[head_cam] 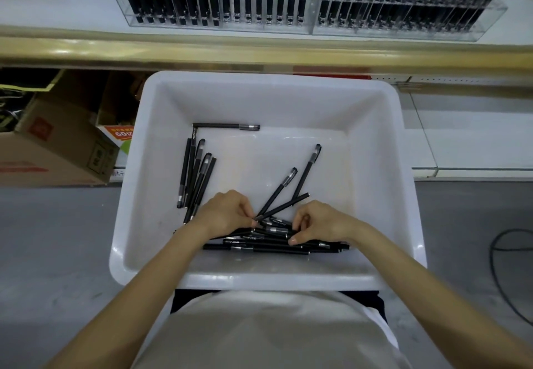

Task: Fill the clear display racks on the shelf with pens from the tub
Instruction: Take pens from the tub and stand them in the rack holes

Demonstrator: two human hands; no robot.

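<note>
pale cloth shirt (268, 331) nearest. left hand (227, 213) pinches the low end of a slim matte black pen (284, 206). right hand (320, 221), fingers curled, grips the pen pile (259, 249) lying flat by the near wall of the glossy white tub (259, 279). clear racks (288, 26) well apart on the shelf.

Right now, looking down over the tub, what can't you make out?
Head view only:
- How many pens each hand grips: the left hand and right hand cover them.
- Tops of the display racks: cut off by the top edge.
- Print on the pens: too small.
- Where the cable leads: cut off by the right edge.
</note>
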